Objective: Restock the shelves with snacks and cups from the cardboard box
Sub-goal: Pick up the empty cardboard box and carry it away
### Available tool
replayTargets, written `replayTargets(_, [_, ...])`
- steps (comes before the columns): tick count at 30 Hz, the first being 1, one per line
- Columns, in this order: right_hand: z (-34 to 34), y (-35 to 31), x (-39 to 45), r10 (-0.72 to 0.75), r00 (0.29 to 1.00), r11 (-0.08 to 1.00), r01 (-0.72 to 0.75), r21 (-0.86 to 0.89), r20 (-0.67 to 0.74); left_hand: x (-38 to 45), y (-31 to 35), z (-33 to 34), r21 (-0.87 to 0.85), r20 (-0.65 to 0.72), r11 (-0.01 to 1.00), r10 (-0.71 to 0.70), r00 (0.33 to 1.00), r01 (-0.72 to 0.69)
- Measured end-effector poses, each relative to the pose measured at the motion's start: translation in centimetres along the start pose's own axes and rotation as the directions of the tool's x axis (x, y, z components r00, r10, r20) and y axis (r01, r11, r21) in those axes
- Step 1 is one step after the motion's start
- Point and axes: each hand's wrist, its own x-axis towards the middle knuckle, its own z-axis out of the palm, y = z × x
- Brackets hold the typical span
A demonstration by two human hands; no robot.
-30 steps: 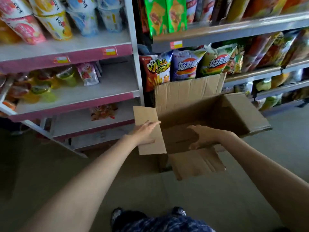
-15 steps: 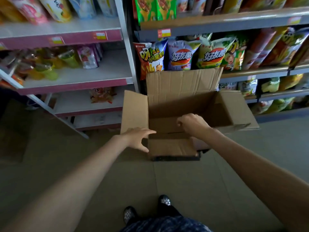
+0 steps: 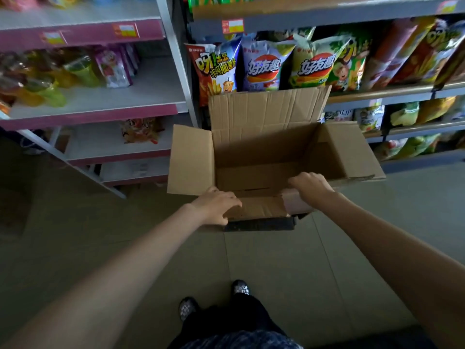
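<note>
Open cardboard box sits on the floor against the shelves, all four flaps out, inside looks bare brown cardboard; left hand rests on the near-left corner of the box by the near flap, fingers spread and loosely bent, gripping nothing that I can see. Right hand is curled over the box's near-right rim, fingers hooked inside, holding the edge. Chip bags stand on the grey shelf right behind the box, jelly cups lie on the pink-edged shelf to the left.
</note>
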Motion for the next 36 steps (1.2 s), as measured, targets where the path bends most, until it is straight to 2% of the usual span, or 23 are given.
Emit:
replayTargets(3, [-3.0,0.2,0.6,-0.037,0.991,0.999,0.038,0.005,-0.131,-1.4,-1.7,-2.6,-0.128,-0.186,0.991,-0.064,0.980,0.041])
replayTargets(5, [-6.3,-0.3,0.7,-0.101,0.975,0.994,0.108,0.021,-0.196,-3.3,-3.9,-4.2,-0.271,-0.294,0.957,-0.184,0.938,0.103])
replayTargets(7, [-10.2,-1.8,0.6,-0.186,0.954,0.980,0.197,0.022,-0.235,-5.7,-6.1,-5.3,-0.358,-0.376,0.918,-0.310,0.873,0.172])
replayTargets(9, [-13.8,-4.0,0.6,-0.268,0.923,0.961,0.277,-0.009,-0.275,-8.6,-8.0,-6.0,-0.318,-0.459,0.915,-0.376,0.805,0.246])
replayTargets(13, [-19.5,-10.9,1.0,-0.466,0.821,0.883,0.454,-0.117,-0.330,-16.5,-11.4,-5.7,-0.385,-0.541,0.844,-0.535,0.649,0.374])
replayTargets(16, [-22.0,-17.9,1.6,-0.619,0.712,0.778,0.613,-0.138,-0.331,-23.1,-14.4,-3.8,-0.438,-0.534,0.742,-0.669,0.517,0.508])
replayTargets(19, [-23.2,-26.1,3.1,-0.693,0.649,0.707,0.697,-0.121,-0.314,-29.9,-17.3,-0.6,-0.487,-0.528,0.622,-0.769,0.361,0.613])
replayTargets(21, [-23.7,-32.0,4.1,-0.738,0.601,0.657,0.744,-0.121,-0.307,-34.4,-19.4,2.0,-0.542,-0.510,0.496,-0.836,0.203,0.679])
replayTargets(23, [-24.5,-38.4,4.6,-0.780,0.557,0.608,0.783,-0.132,-0.284,-39.0,-21.1,4.8,-0.609,-0.488,0.339,-0.873,-0.001,0.716])
replayTargets(25, [-25.3,-45.1,4.9,-0.812,0.518,0.559,0.823,-0.102,-0.270,-43.3,-22.8,7.7,-0.682,-0.420,0.174,-0.889,-0.185,0.711])
replayTargets(26, [-25.7,-48.5,5.1,-0.829,0.490,0.527,0.846,-0.084,-0.268,-45.3,-23.6,9.2,-0.704,-0.366,0.093,-0.897,-0.248,0.704])
replayTargets(30, [-27.5,-62.4,6.3,-0.887,0.384,0.403,0.915,-0.026,-0.255,-53.3,-27.4,15.4,-0.760,-0.207,-0.115,-0.890,-0.406,0.639])
replayTargets(32, [-28.7,-68.8,6.5,-0.879,0.376,0.393,0.920,0.003,-0.293,-57.5,-28.4,17.8,-0.800,-0.121,-0.219,-0.853,-0.508,0.558])
replayTargets(34, [-29.7,-74.9,6.4,-0.862,0.372,0.393,0.919,0.010,-0.345,-61.4,-29.3,19.7,-0.803,-0.135,-0.244,-0.814,-0.565,0.544])
replayTargets(36, [-30.3,-81.0,5.6,-0.894,0.276,0.328,0.940,-0.096,-0.352,-65.1,-30.1,21.1,-0.794,-0.140,-0.265,-0.796,-0.589,0.546])
